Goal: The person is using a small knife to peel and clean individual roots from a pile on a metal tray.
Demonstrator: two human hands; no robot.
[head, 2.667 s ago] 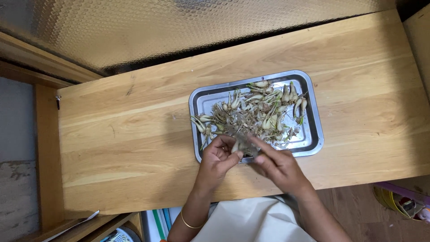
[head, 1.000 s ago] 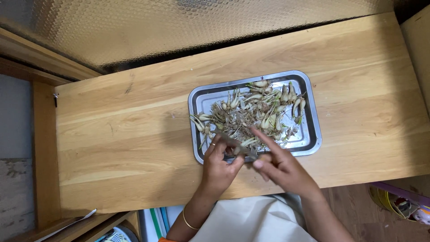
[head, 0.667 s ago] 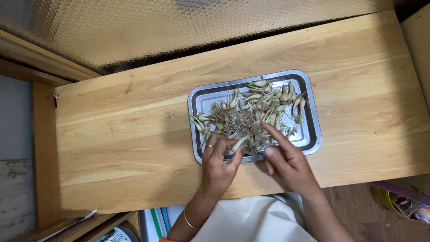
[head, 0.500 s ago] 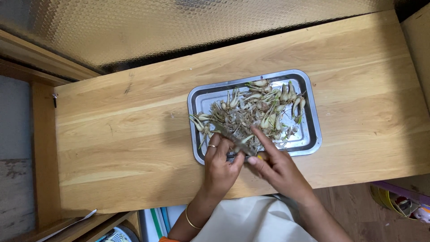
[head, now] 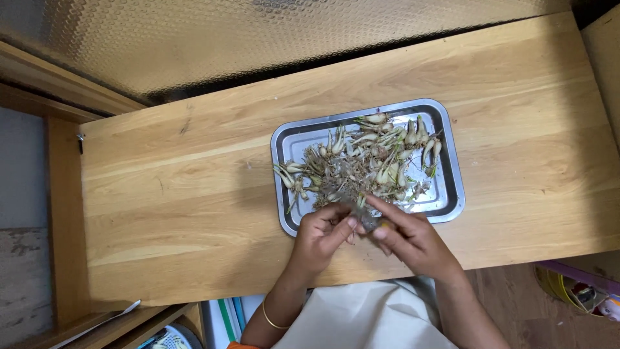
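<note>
Steel tray edge — both hands, left hand and right hand, pinch one bulb.

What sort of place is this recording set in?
Probably a home kitchen or food-prep corner: a wooden table against a foil-lined wall, with a steel tray of small rooted bulbs that both hands are picking through at its near edge.

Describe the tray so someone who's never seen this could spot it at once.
On the long wooden tabletop, look toward its near edge, just beyond the left hand and right hand. The metal tray is a shiny rectangle with rounded corners, heaped with small pale bulbs with roots; it is the only metal thing on the wood.
</note>
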